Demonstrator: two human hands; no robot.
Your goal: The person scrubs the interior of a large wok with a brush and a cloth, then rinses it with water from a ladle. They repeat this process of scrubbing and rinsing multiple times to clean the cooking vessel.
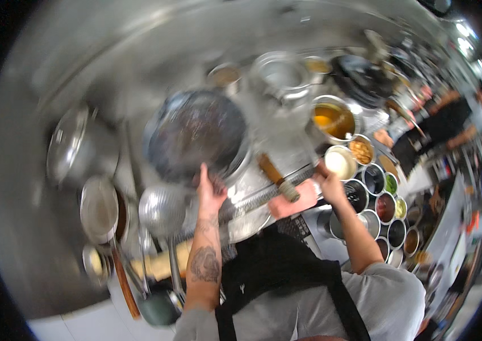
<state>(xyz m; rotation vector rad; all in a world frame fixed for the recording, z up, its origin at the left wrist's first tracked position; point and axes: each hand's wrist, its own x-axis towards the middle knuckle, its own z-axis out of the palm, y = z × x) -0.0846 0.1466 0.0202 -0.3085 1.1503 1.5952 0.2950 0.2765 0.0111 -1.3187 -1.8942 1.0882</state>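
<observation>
A dark wok [196, 136] sits in front of me, its inside dark and wet-looking. My left hand [211, 192] grips its near rim, thumb up over the edge and fingers partly hidden below. Further right, my right hand [330, 183] is closed around the handle of a slim utensil [310, 149]; blur hides what kind it is. Between my hands lies a wooden handle [271, 169] with a ribbed grey end, which rests over a folded pink cloth [296, 201]. White liquid fills a metal container [340, 163] just beside my right hand.
Left of the wok are a leaning metal pan [83, 145], a strainer [100, 209] and a perforated ladle [162, 211]. Amber liquid fills a pot [333, 119] at right, near several ingredient tins [373, 179]. Behind stands a metal pot [281, 74]. A person [437, 125] works at far right.
</observation>
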